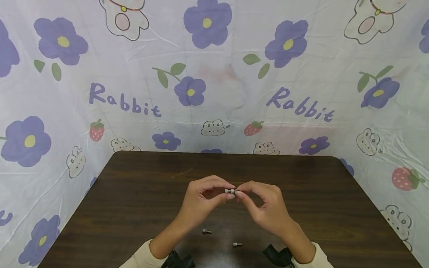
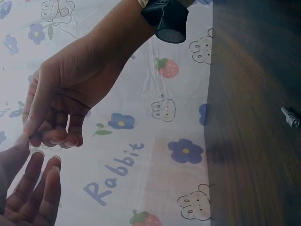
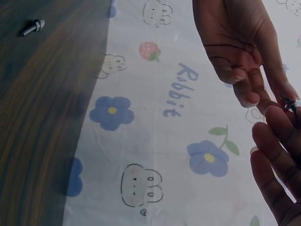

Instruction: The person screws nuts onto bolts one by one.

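A small metal bolt with a ring-like piece, such as a nut, round its shank [image 1: 230, 191] is held level above the table between both hands. My left hand [image 1: 201, 195] pinches its head end between thumb and forefinger. From the other side, the thumb and forefinger of my right hand [image 1: 266, 201] pinch its far end, and the fingertips hide that tip. In the right wrist view the bolt [image 3: 290, 104] shows only partly among the fingers. Nearer the body, a second bolt [image 1: 206, 231] and a third bolt [image 1: 237, 244] lie on the tabletop.
The dark wood table [image 1: 134, 208] has rounded far corners. Behind it and at both sides hangs a white cloth [image 1: 214, 108] printed with flowers and rabbits. A black wrist device [image 1: 279, 256] sits at the right cuff, another black device [image 1: 177, 259] at the left.
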`<state>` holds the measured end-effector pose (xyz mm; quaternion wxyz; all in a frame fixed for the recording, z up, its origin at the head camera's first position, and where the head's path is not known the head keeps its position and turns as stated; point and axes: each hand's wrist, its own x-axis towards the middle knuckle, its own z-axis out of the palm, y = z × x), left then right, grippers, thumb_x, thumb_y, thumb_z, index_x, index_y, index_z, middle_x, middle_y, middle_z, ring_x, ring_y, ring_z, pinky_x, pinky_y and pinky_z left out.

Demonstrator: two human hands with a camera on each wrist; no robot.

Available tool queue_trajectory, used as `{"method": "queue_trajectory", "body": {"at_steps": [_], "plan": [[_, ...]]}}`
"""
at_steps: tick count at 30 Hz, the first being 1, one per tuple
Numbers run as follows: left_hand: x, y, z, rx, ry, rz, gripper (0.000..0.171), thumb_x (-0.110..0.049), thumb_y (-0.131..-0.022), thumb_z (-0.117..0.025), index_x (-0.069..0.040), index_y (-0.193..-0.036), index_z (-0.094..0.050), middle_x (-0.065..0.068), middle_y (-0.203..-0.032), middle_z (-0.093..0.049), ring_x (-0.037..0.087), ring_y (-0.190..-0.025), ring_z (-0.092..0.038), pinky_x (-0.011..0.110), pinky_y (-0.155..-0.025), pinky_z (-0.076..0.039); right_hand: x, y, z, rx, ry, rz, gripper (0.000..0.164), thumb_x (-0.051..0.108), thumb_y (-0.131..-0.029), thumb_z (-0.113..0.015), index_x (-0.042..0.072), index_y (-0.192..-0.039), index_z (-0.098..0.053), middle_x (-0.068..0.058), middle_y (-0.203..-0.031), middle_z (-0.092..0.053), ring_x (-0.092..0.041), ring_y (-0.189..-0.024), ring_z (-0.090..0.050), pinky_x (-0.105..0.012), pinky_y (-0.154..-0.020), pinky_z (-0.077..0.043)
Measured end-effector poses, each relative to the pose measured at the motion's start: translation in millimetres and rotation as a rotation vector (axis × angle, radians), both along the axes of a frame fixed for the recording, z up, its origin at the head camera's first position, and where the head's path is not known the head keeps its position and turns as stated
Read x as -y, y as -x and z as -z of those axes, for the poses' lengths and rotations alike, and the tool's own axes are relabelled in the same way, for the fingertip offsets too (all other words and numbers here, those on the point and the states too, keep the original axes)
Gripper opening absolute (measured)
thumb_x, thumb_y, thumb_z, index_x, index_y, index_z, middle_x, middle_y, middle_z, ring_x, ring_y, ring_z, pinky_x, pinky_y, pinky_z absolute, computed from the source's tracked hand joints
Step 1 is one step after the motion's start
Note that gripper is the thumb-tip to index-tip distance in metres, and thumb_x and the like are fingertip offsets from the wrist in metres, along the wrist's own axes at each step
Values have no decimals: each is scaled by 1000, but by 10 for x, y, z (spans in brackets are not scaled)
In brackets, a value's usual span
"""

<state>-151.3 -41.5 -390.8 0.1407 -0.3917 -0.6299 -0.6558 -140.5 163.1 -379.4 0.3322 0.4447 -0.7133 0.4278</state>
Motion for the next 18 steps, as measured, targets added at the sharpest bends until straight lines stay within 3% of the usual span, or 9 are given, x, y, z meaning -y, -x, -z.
{"method": "queue_trajectory", "body": {"at_steps": [11,15,18], "plan": [[0,-17,24,84,59,-7,8,-6,-97,-69,-6,-100,-77,7,-86,-73,20,-71,-71,37,-60,-61,3,-12,-1,-7,-5,-3,15,19,-102,-64,7,-97,-71,0,-79,-71,-10,-67,-67,-20,-65,-56],[-6,-16,33,102,98,-28,15,-9,-101,-64,-6,-92,-76,6,-79,-72,19,-68,-70,36,-61,-60,4,-20,-2,-10,-5,2,16,20,-102,-64,7,-96,-71,1,-78,-70,-10,-66,-67,-20,-65,-56],[-4,-16,37,130,102,-22,17,-11,-103,-61,-5,-96,-76,9,-81,-74,21,-68,-71,38,-62,-61,6,-21,-5,-12,-6,5,17,20,-103,-63,7,-96,-71,0,-79,-71,-10,-67,-67,-20,-65,-56]]}}
